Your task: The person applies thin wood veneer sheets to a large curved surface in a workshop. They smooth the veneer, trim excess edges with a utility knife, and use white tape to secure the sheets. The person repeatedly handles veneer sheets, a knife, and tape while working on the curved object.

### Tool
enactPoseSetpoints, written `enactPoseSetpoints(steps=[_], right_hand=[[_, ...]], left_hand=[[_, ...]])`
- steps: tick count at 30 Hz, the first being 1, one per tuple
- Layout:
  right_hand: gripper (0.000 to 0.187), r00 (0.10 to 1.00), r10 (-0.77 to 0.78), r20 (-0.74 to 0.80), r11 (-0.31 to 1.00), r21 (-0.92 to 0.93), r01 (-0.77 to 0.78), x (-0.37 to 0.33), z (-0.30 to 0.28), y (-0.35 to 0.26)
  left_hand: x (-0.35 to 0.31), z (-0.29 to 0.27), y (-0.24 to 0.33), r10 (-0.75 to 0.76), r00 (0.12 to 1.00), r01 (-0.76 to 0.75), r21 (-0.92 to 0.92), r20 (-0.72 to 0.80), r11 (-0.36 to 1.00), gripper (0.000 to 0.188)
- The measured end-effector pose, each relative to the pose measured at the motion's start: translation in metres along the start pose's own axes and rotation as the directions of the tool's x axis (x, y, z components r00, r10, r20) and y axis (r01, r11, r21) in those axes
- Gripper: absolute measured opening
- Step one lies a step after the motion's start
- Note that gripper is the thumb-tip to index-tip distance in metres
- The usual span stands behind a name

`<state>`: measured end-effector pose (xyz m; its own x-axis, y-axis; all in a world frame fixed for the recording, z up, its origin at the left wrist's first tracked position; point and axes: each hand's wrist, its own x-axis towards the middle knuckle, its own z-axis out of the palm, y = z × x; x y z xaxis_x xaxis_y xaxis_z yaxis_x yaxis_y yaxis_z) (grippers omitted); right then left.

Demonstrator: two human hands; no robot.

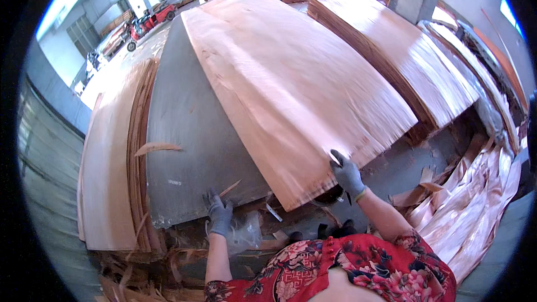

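Observation:
A large pale wood veneer sheet lies slantwise over a grey board, its ragged near end toward me. My right hand, in a grey glove, is at the sheet's near right edge with thumb and fingers closed together. Below that hand shows a thin dark pointed thing; what the fingers hold is unclear. Also gloved in grey, my left hand is at the near edge of the grey board, fingers apart and holding nothing visible. A narrow veneer scrap lies by its fingertips.
Veneer stacks stand at the left and right. Crumpled veneer strips heap at the lower right. A curved scrap crosses the board's left side. A small white-bladed object lies near the front. A red vehicle stands far left.

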<state>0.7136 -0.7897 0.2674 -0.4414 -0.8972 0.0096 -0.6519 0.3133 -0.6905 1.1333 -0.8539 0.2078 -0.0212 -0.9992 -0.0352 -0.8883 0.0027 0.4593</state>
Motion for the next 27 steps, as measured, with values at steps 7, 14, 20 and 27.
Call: enactPoseSetpoints(steps=[7,14,20,27], right_hand=[[0.025,0.987,0.085,0.136,0.899,0.416,-0.135,0.031,-0.048,0.062],[0.019,0.88,0.198,0.432,0.607,0.651,-0.456,0.041,-0.162,0.156],[0.022,0.779,0.199,0.595,0.293,0.722,-0.627,0.083,-0.247,0.2],[0.017,0.806,0.238,0.543,0.11,0.809,-0.577,0.156,-0.345,0.254]], left_hand=[[-0.05,0.018,0.049,-0.366,0.892,0.311,-0.228,-0.264,0.923,0.065],[-0.119,0.112,0.046,-0.55,0.667,0.528,-0.202,-0.503,0.825,0.055],[-0.174,0.179,0.134,-0.758,0.649,0.725,-0.247,-0.069,0.643,0.056],[-0.143,0.3,0.27,-0.478,0.66,0.702,-0.25,0.58,0.667,0.058]])
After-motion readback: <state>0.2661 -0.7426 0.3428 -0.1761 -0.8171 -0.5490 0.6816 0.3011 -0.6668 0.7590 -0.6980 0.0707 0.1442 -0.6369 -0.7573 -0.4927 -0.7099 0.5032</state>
